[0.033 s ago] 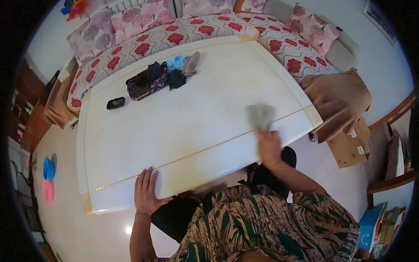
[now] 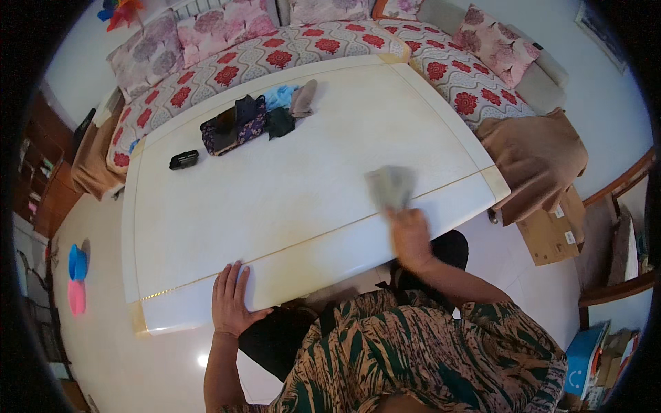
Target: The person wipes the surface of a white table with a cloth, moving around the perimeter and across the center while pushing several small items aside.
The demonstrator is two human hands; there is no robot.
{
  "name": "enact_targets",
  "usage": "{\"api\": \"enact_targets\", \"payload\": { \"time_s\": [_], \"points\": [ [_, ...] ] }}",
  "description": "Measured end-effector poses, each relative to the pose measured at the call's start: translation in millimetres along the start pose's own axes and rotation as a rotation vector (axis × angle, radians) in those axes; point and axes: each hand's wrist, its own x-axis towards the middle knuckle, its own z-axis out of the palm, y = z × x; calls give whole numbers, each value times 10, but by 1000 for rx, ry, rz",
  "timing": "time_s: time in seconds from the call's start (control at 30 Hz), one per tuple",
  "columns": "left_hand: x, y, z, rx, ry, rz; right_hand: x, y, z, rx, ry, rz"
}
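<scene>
- while the left hand (image 2: 231, 297) lies flat, palm down, on the near edge of the white table (image 2: 275, 199), its fingers are spread apart and hold nothing.
- the right hand (image 2: 410, 237) is closed on a greyish cloth (image 2: 391, 186), which is blurred; the cloth fans out just beyond the fingertips and lies on the table top near the gold trim line.
- well beyond the cloth, toward the far-left part of the table, lies a patterned purple pouch (image 2: 234, 127), with small dark, blue and taupe folded items (image 2: 286, 107) just beside it.
- left of the pouch, apart from it, sits a small black case (image 2: 184, 160).
- beyond the table runs a sofa with red flower cushions (image 2: 289, 48).
- to the right of the gripping hand, off the table corner, a brown blanket (image 2: 537, 158) drapes over a seat, with a cardboard box (image 2: 551, 234) below it.
</scene>
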Motion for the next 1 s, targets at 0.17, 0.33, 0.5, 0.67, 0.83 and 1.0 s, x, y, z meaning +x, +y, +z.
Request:
{"api": "enact_targets", "payload": {
  "time_s": [0.17,0.33,0.5,0.67,0.83,1.0],
  "points": [
    [35,-26,-19,-36,-15,-6,216,-1448,-82,505,-192,-441],
    [-54,-110,50,-25,-25,-24,177,-1608,29,618,-155,-630],
    [-34,-123,18,-32,-84,-43,67,98,-140,304,-109,-254],
    [-49,-97,-44,-42,-89,-64,-328,1536,-161,-253,-100,463],
    [-35,-71,-53,-47,-97,-67,163,1203,236,-372,-132,769],
    [-44,-104,-29,-42,-115,-68,861,-263,676,-62,-37,177]
  ]
}}
